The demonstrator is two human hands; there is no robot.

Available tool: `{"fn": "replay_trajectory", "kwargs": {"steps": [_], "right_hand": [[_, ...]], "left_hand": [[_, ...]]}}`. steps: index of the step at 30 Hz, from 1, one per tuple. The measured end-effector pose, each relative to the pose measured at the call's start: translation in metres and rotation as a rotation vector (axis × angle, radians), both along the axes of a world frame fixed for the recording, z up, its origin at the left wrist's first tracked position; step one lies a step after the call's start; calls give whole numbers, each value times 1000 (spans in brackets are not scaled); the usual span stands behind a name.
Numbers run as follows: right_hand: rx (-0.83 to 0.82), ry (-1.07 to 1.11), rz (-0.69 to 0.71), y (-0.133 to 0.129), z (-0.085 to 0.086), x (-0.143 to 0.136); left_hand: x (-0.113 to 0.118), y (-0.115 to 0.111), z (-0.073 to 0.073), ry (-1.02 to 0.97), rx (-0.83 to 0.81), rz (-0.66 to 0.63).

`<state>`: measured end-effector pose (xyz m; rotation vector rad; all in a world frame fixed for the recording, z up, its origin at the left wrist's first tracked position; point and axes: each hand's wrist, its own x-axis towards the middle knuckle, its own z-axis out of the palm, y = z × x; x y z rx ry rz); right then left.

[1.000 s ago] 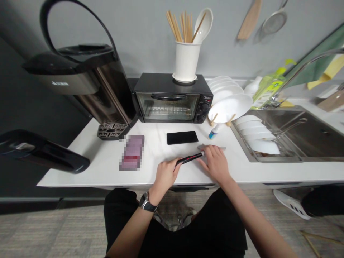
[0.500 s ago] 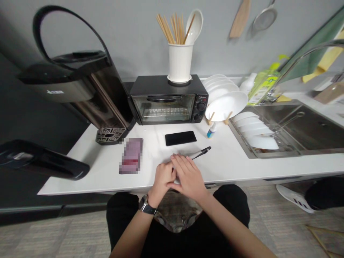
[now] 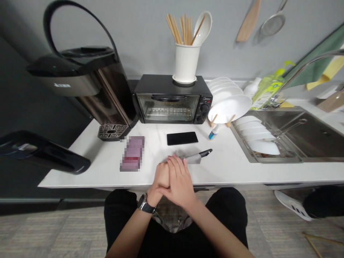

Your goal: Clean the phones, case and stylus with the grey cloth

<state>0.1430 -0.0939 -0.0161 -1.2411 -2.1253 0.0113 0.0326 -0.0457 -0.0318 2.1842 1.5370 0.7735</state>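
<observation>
My left hand [image 3: 159, 179], with a watch on its wrist, sits at the counter's front edge, mostly covered by my right hand [image 3: 179, 181], which lies across it with fingers stretched forward. A black pen [image 3: 204, 153] and a flat grey piece [image 3: 194, 158] stick out to the right from under my fingertips and lie on the white counter [image 3: 236, 166]. The pen's near end is hidden in my hands. A black phone [image 3: 182, 138] lies just beyond them.
A black toaster oven [image 3: 172, 100] with a white utensil holder [image 3: 186, 62] stands at the back. To the left are a water dispenser [image 3: 88, 82], a blurred pink packet [image 3: 132, 153] and a black lid [image 3: 40, 152]. To the right are a plate rack [image 3: 228, 104], a small bottle [image 3: 213, 133] and the sink [image 3: 301, 132].
My right hand has come left from the grey piece and now lies over my left hand. Both hands have drawn back to the counter's edge, and the pen and grey piece now lie together.
</observation>
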Motion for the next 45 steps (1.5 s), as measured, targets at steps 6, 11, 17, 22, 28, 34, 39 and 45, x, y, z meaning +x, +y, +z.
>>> {"fn": "replay_trajectory", "kwargs": {"steps": [6, 11, 17, 22, 28, 34, 39, 45], "right_hand": [[44, -44, -169, 43, 9, 107], [26, 114, -153, 30, 8, 65], [-15, -69, 99, 11, 8, 34], [-22, -45, -16, 40, 18, 118], [-225, 304, 163, 39, 18, 137], [-169, 600, -126, 33, 22, 122], [15, 737, -260, 35, 55, 111], [187, 219, 181, 44, 84, 89]], "left_hand": [[5, -3, 9, 49, -7, -8], [7, -3, 11, 81, -48, -7], [1, -2, 8, 125, -80, -36], [3, -3, 10, -214, -51, -11], [20, 2, 50, -990, -53, -10], [31, 2, 82, -742, 117, 51], [41, 1, 83, -552, 201, -35], [46, 15, 51, -294, 115, -60]]}}
